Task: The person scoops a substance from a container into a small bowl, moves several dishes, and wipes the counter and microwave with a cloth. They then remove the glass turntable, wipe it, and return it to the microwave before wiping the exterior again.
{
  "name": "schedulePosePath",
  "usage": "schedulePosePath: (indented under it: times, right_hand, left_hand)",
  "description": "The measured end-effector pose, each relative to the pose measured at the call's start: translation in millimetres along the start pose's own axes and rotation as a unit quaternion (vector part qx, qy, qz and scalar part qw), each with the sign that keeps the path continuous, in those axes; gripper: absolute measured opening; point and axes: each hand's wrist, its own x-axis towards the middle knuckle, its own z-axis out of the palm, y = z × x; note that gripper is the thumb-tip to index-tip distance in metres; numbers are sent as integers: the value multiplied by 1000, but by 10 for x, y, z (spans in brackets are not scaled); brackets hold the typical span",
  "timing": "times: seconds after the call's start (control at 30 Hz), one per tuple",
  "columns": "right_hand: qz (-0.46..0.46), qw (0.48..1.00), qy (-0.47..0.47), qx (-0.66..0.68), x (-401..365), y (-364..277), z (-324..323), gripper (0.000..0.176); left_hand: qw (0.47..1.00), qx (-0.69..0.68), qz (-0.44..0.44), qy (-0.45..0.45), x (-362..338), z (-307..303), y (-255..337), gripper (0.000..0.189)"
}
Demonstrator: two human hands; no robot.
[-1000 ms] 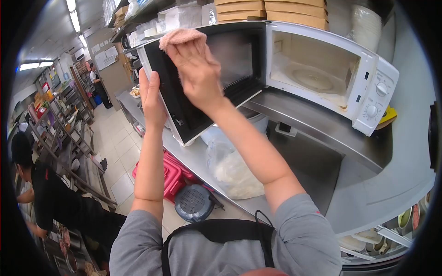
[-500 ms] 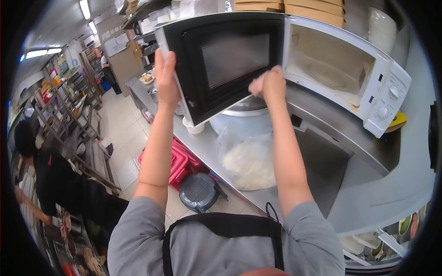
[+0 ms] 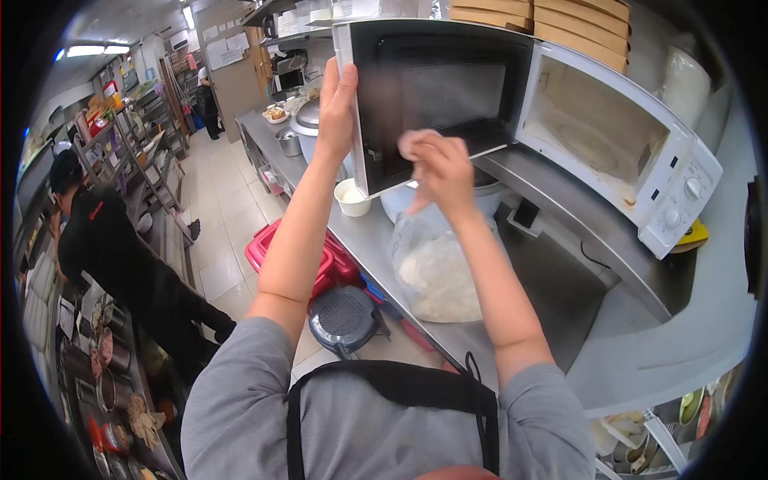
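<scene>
A white microwave stands with its door swung wide, the black inner side facing me. My left hand grips the free edge of that door, its thumb on the near side and the other fingers partly behind. In front of the door's lower inner face is my right hand, its fingers bunched and somewhat blurred. A pale pinkish patch shows at its fingertips, and I cannot make out what they hold, if anything. Inside the microwave, the cavity shows stains along its floor.
Below my right arm, a clear plastic bag of pale contents lies on the steel counter. A white cup stands by the door's lower corner. Red bins and a grey perforated pan sit lower. A person in black works at left.
My right hand has moved left across the door's inner face, away from the hinge side. My left hand stays on the door edge. The view has shifted, and more of the cup shows.
</scene>
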Motion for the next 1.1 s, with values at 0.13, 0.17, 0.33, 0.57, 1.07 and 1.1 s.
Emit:
schedulePosePath:
  times: [0.13, 0.17, 0.33, 0.57, 1.07, 1.1]
  right_hand:
    - [294, 923, 136, 206, 81, 388, -441, 16]
    - [175, 965, 186, 53, 118, 446, -525, 18]
    - [1, 976, 189, 105, 592, -326, -166, 26]
    - [72, 972, 209, 75, 1399, -197, -1073, 22]
    - [-43, 901, 269, -336, 615, -631, -2416, 23]
    - [-23, 912, 280, -300, 709, -606, -2452, 22]
  left_hand:
    - [994, -70, -79, -13, 86, 141, 290, 51]
    - [994, -74, -75, -12, 208, 219, 369, 51]
    - [972, -152, 30, -177, 491, 778, 572, 54]
    - [973, -133, 77, -172, 170, 1366, 750, 56]
    - [908, -16, 316, -275, 260, 2892, 339, 34]
    - [907, -18, 317, -276, 249, 2904, 340, 34]
